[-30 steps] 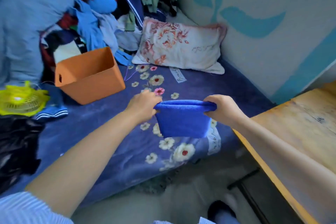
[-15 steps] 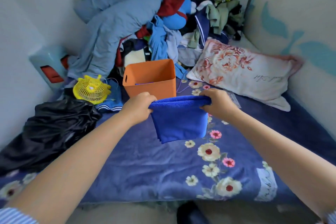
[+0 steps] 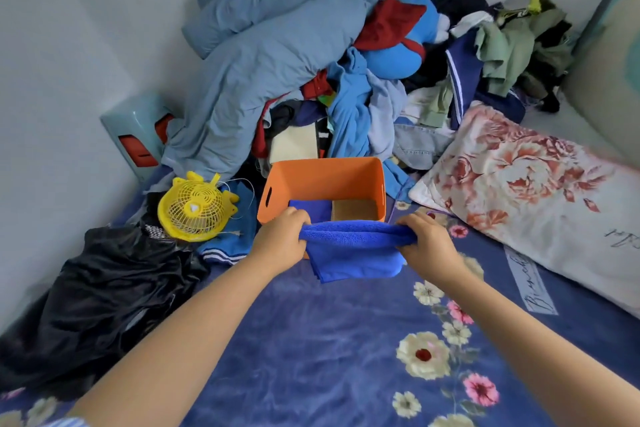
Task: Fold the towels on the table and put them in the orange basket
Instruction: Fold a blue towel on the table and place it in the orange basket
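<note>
A folded blue towel (image 3: 353, 251) hangs in the air just in front of the orange basket (image 3: 325, 177), which stands on the flowered blue bed cover. My left hand (image 3: 282, 241) grips the towel's left top corner and my right hand (image 3: 427, 243) grips its right top corner. Inside the basket another blue towel (image 3: 311, 210) lies on the left side, and the basket's brown floor shows on the right.
A yellow fan (image 3: 192, 208) and a black garment (image 3: 104, 291) lie left of the basket. A big heap of clothes and a grey-blue duvet (image 3: 270, 55) rise behind it. A flowered pillow (image 3: 530, 191) lies to the right. The bed cover (image 3: 329, 350) stretches below my arms.
The view has swung left from the wooden table to the bed. Both hands have carried the folded towel forward to the near edge of the orange basket.
</note>
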### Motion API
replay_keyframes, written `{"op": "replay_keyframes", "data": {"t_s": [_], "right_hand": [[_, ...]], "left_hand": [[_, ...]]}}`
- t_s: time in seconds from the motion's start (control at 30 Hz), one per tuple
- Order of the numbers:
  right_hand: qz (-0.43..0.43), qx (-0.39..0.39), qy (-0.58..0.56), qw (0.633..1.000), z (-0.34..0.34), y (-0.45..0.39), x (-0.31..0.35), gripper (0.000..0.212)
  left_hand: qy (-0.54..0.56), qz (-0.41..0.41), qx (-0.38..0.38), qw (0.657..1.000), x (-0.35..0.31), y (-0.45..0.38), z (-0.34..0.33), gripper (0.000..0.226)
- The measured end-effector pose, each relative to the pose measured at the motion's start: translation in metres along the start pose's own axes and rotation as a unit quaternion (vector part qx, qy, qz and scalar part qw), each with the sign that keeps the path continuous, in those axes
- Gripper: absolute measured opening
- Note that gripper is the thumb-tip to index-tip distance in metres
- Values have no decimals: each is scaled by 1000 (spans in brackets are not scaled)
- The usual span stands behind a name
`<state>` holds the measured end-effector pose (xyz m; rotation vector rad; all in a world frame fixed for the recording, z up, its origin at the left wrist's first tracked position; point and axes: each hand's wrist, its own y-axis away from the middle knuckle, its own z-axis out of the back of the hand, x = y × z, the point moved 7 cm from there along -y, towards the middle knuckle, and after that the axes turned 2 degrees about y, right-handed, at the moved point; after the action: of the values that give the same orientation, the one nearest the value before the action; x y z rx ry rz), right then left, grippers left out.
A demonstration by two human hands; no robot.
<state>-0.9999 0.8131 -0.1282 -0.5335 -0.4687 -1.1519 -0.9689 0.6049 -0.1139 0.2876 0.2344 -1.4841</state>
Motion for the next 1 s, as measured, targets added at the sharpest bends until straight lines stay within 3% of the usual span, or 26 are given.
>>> {"op": "replay_keyframes", "data": {"t_s": [0.23, 0.4, 0.53, 0.73, 0.83, 1.0], "right_hand": [[49, -8, -26, 998, -24, -97, 2, 38], [-7, -35, -50, 998, -42, -165, -12, 40], [-83, -44, -132, 987, -71, -211, -38, 36], [-183, -49, -196, 962, -129, -267, -88, 37], [-212, -34, -133, 968, -163, -287, -117, 36], [-247, 85, 78, 962, -228, -310, -158, 29]], "left_hand": [[47, 70, -97, 992, 41, -88, 11, 17], [128, 118, -128, 976, 69, -153, 4, 17], [204, 176, -127, 954, 97, -208, -26, 19], [338, 228, -73, 910, 136, -286, -96, 24], [365, 253, -56, 894, 157, -312, -137, 14], [283, 254, 48, 924, 180, -339, -212, 27]]}}
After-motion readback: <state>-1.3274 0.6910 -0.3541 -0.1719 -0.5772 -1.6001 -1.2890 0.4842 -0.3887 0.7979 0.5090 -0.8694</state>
